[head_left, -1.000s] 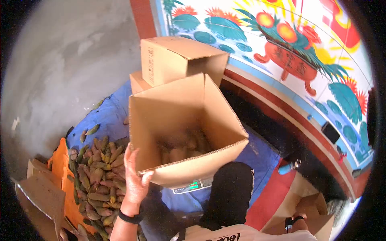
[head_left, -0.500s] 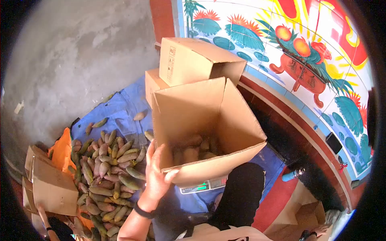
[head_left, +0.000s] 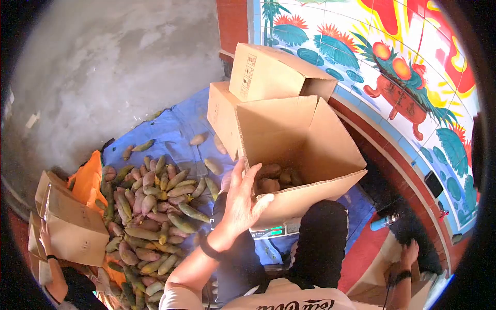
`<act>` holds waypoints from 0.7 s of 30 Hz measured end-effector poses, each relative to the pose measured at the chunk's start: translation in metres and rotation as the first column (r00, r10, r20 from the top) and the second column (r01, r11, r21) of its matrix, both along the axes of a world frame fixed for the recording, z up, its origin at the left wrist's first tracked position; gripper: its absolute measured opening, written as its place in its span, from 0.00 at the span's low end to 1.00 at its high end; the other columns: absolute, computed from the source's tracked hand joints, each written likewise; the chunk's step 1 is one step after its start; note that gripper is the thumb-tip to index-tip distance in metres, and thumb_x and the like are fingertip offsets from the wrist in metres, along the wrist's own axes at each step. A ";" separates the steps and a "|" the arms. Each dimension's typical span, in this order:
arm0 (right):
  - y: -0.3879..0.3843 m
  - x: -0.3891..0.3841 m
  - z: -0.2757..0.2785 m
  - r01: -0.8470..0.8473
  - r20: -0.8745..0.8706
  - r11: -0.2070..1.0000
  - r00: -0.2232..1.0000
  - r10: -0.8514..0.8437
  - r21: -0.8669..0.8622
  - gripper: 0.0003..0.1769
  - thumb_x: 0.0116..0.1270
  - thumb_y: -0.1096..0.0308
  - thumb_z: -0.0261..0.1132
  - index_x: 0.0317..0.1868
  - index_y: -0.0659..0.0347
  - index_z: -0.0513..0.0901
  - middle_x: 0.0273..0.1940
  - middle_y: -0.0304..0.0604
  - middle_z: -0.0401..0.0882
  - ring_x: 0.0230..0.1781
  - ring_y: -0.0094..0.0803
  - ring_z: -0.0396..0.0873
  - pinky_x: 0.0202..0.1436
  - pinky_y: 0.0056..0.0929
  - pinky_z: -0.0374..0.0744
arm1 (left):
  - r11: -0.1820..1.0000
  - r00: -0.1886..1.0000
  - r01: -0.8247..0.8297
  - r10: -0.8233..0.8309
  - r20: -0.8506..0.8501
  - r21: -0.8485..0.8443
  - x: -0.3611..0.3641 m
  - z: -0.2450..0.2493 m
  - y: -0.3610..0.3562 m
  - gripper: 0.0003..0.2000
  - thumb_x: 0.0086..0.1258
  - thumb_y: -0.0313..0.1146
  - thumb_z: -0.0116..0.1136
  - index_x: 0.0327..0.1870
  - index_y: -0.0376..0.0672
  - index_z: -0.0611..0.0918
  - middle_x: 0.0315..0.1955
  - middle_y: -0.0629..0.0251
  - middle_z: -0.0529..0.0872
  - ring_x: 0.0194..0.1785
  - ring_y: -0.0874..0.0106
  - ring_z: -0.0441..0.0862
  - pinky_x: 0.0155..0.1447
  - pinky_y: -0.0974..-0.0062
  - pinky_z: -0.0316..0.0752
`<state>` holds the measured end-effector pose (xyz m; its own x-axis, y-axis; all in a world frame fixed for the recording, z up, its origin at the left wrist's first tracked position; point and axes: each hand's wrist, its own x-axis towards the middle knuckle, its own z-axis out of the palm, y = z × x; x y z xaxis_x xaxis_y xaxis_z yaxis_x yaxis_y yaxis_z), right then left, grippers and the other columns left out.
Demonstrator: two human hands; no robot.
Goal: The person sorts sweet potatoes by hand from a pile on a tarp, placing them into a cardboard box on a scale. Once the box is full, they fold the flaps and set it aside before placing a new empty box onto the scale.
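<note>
A large open cardboard box stands tilted on a scale with a green-lit display, between my knees. Several reddish-brown tubers lie inside it. My left hand, with a black wristband, grips the box at its near left corner, fingers spread along the side and thumb at the rim. Far to the lower right, my right hand is raised above another cardboard box, fingers somewhat apart, with nothing visible in it.
A large tuber pile covers the blue sheet at left. Stacked boxes stand behind the open box. A co-worker's hand touches a box at far left. A blue bottle lies right, beside the painted tile wall.
The view has shifted, so the scene sits further right. My left hand stays at the box corner. My right hand has risen from the bottom edge. The co-worker's hand has moved up along the left box.
</note>
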<state>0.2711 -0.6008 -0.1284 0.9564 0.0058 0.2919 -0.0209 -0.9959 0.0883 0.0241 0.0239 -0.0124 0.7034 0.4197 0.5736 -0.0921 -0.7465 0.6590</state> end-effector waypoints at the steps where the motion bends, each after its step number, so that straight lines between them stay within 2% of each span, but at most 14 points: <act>1: 0.017 0.019 -0.011 -0.201 0.141 0.980 0.970 0.200 -0.012 0.22 0.53 0.66 0.62 0.48 0.67 0.71 0.48 0.54 0.72 0.49 0.49 0.68 0.54 0.38 0.68 | 0.999 0.999 -0.003 0.005 -0.037 0.039 -0.001 0.002 0.003 0.33 0.59 0.53 0.51 0.59 0.37 0.63 0.60 0.42 0.55 0.65 0.50 0.53 0.65 0.59 0.53; 2: 0.072 0.018 0.017 -0.170 0.026 0.984 0.985 0.169 0.048 0.20 0.55 0.65 0.60 0.46 0.67 0.72 0.46 0.54 0.72 0.48 0.49 0.69 0.53 0.38 0.68 | 0.999 0.999 -0.004 0.005 -0.042 0.040 -0.002 0.003 0.004 0.33 0.59 0.53 0.51 0.59 0.37 0.63 0.60 0.42 0.55 0.65 0.50 0.53 0.65 0.59 0.53; 4: 0.141 0.021 0.039 -0.299 0.045 0.925 0.954 0.297 0.234 0.18 0.58 0.64 0.58 0.46 0.66 0.72 0.46 0.54 0.72 0.48 0.49 0.70 0.51 0.38 0.69 | 0.997 0.999 -0.014 0.010 -0.045 -0.081 -0.004 0.007 0.004 0.33 0.59 0.52 0.52 0.59 0.36 0.63 0.59 0.39 0.56 0.64 0.47 0.54 0.65 0.59 0.52; 6: 0.183 0.039 0.040 -0.470 0.167 0.840 0.882 0.440 0.272 0.16 0.60 0.63 0.56 0.44 0.65 0.74 0.44 0.53 0.73 0.46 0.49 0.71 0.49 0.38 0.70 | 0.996 0.999 -0.032 0.028 -0.046 -0.084 -0.004 0.006 0.009 0.33 0.60 0.50 0.52 0.60 0.36 0.61 0.58 0.41 0.57 0.63 0.48 0.57 0.63 0.60 0.56; 8: 0.234 0.040 0.059 -0.600 0.274 0.716 0.800 0.534 0.357 0.15 0.61 0.62 0.56 0.42 0.66 0.75 0.41 0.52 0.75 0.43 0.49 0.72 0.47 0.37 0.71 | 0.972 1.000 0.027 -0.025 0.013 -0.232 -0.005 0.008 0.013 0.32 0.61 0.46 0.53 0.61 0.36 0.59 0.58 0.43 0.59 0.61 0.51 0.62 0.59 0.62 0.63; 10: 0.273 0.051 0.070 -0.645 0.280 0.593 0.755 0.593 0.482 0.16 0.64 0.63 0.53 0.43 0.68 0.74 0.36 0.49 0.77 0.37 0.38 0.76 0.42 0.31 0.72 | 0.967 0.999 0.038 -0.037 0.010 -0.253 -0.007 0.020 0.010 0.31 0.62 0.42 0.53 0.61 0.34 0.57 0.57 0.44 0.61 0.58 0.56 0.67 0.55 0.66 0.70; 12: 0.303 0.068 0.075 -0.618 0.259 0.477 0.741 0.620 0.625 0.18 0.65 0.59 0.52 0.44 0.66 0.74 0.35 0.42 0.77 0.34 0.28 0.75 0.37 0.26 0.72 | 0.969 0.999 0.020 -0.026 -0.022 -0.246 -0.005 0.024 0.013 0.31 0.63 0.40 0.53 0.62 0.34 0.56 0.57 0.44 0.61 0.57 0.57 0.68 0.54 0.68 0.71; 13: 0.318 0.063 0.085 -0.618 0.260 0.473 0.739 0.621 0.628 0.18 0.65 0.59 0.52 0.44 0.66 0.74 0.35 0.42 0.77 0.34 0.28 0.75 0.37 0.26 0.72 | 0.970 1.000 -0.004 -0.003 -0.029 -0.243 -0.003 0.025 0.014 0.30 0.64 0.42 0.51 0.62 0.33 0.57 0.55 0.45 0.65 0.56 0.56 0.69 0.55 0.65 0.68; 15: 0.351 0.044 0.112 -0.263 0.101 0.192 0.797 0.595 0.946 0.21 0.65 0.54 0.51 0.44 0.64 0.75 0.34 0.43 0.77 0.34 0.28 0.75 0.37 0.25 0.73 | 0.959 0.999 -0.016 0.003 -0.045 -0.283 0.000 0.028 0.020 0.29 0.65 0.41 0.51 0.61 0.32 0.58 0.55 0.45 0.66 0.54 0.57 0.71 0.53 0.65 0.70; 16: 0.359 0.044 0.120 -0.265 0.102 0.190 0.792 0.602 0.945 0.21 0.65 0.54 0.51 0.44 0.64 0.75 0.34 0.43 0.77 0.34 0.28 0.75 0.37 0.25 0.73 | 0.944 0.998 -0.028 0.009 -0.060 -0.327 0.001 0.027 0.023 0.28 0.65 0.41 0.51 0.60 0.31 0.60 0.54 0.45 0.67 0.52 0.57 0.73 0.51 0.65 0.71; 17: 0.367 0.045 0.127 -0.178 0.017 0.187 0.766 0.642 0.966 0.23 0.65 0.51 0.50 0.44 0.64 0.75 0.34 0.40 0.76 0.32 0.25 0.74 0.36 0.22 0.72 | 0.962 0.997 -0.081 0.082 -0.007 -0.261 0.007 0.022 0.027 0.25 0.65 0.39 0.51 0.56 0.30 0.64 0.46 0.47 0.75 0.46 0.61 0.77 0.47 0.67 0.73; 18: 0.375 0.047 0.133 -0.090 -0.065 0.189 0.729 0.682 0.978 0.25 0.64 0.48 0.49 0.44 0.63 0.75 0.33 0.38 0.75 0.30 0.22 0.73 0.34 0.20 0.71 | 0.961 0.996 -0.093 0.094 -0.006 -0.260 0.009 0.019 0.032 0.25 0.65 0.39 0.51 0.56 0.30 0.64 0.46 0.47 0.75 0.46 0.61 0.77 0.47 0.67 0.73; 20: 0.387 0.053 0.145 -0.096 -0.082 0.190 0.653 0.753 0.977 0.25 0.63 0.47 0.50 0.43 0.64 0.76 0.31 0.36 0.74 0.28 0.23 0.71 0.35 0.21 0.71 | 0.961 0.983 -0.174 0.159 -0.089 -0.215 0.011 0.019 0.037 0.21 0.63 0.39 0.53 0.50 0.30 0.70 0.38 0.44 0.78 0.41 0.58 0.79 0.43 0.68 0.73; 21: 0.394 0.058 0.150 -0.174 -0.125 0.282 0.600 0.790 0.944 0.24 0.63 0.49 0.51 0.41 0.64 0.76 0.30 0.36 0.74 0.28 0.22 0.71 0.34 0.22 0.70 | 0.959 0.981 -0.187 0.171 -0.092 -0.214 0.012 0.020 0.038 0.21 0.63 0.39 0.53 0.50 0.30 0.70 0.38 0.44 0.78 0.41 0.58 0.79 0.43 0.68 0.73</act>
<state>0.3289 -0.2071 0.0219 0.8008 0.5984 -0.0249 0.2296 -0.3451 -0.9100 0.0361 0.0622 0.0074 0.6410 0.6530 0.4033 0.0836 -0.5818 0.8090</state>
